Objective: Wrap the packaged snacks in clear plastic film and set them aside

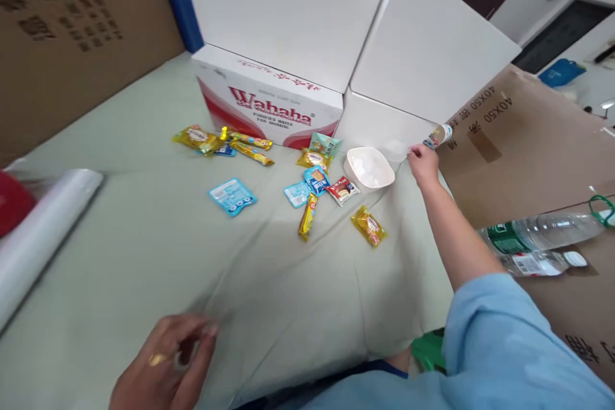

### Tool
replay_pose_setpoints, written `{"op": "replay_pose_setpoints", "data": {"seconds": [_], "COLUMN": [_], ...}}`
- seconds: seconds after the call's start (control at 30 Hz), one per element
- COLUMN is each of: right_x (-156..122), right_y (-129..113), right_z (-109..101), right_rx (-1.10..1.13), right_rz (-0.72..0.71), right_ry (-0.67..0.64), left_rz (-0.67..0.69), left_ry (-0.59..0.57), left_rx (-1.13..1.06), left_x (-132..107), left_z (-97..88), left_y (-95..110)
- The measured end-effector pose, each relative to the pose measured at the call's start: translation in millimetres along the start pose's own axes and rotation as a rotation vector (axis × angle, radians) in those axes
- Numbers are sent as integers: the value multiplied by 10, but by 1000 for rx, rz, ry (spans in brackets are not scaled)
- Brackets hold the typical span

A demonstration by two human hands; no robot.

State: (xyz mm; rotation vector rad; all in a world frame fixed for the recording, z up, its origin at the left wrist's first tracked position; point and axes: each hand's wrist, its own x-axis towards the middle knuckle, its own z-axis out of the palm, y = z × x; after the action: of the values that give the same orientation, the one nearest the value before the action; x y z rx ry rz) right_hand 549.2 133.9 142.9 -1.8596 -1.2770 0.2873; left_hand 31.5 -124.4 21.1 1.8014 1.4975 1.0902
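My left hand [168,359], with a gold ring, is low over the near left of the cloth. Its thumb and fingertips curl together, and nothing shows between them. Stretched out to the far right, my right hand [423,164] has its fingers closed beside a white bowl [369,168]. Just behind it is a small printed container [438,135] with a whitish end; whether the fingers touch it is hidden. Left of the bowl lie a red snack packet [343,190], a blue packet [316,179], a teal packet [325,144] and a yellow stick packet [308,216]. A yellow-wrapped snack [369,226] lies nearer me.
A Wahaha carton [269,102] and white boxes [288,13] stand along the back. More yellow packets [198,139] and a light-blue packet [233,196] lie left. A plastic roll [48,237] is at the left edge, plastic bottles [542,234] at right.
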Motion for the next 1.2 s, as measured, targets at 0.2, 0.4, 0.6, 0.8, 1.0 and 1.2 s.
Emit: {"op": "replay_pose_setpoints", "data": {"seconds": [0.2,0.4,0.6,0.8,1.0,1.2], "right_x": [-1560,-2964,-3246,-3132,-3122,-3118], "right_y": [-259,-337,-361,-237,-209,-260], "right_z": [454,1233,1381,1370,1349,1288], "right_rx": [462,590,481,672,870,706], "right_rz": [80,-14,-328,-115,99,-17], "right_ry": [-329,-435,-393,-382,-412,-422], "left_rz": [-213,-330,-327,-334,-305,-88], "left_ry": [-112,-124,-97,-132,-119,-218], "left_rx": [-513,-945,-968,-1047,-1036,-920], "left_x": [592,881,784,815,816,845], "left_z": [501,1130,1204,1205,1199,1217], "left_y": [377,324,137,106,80,133]}}
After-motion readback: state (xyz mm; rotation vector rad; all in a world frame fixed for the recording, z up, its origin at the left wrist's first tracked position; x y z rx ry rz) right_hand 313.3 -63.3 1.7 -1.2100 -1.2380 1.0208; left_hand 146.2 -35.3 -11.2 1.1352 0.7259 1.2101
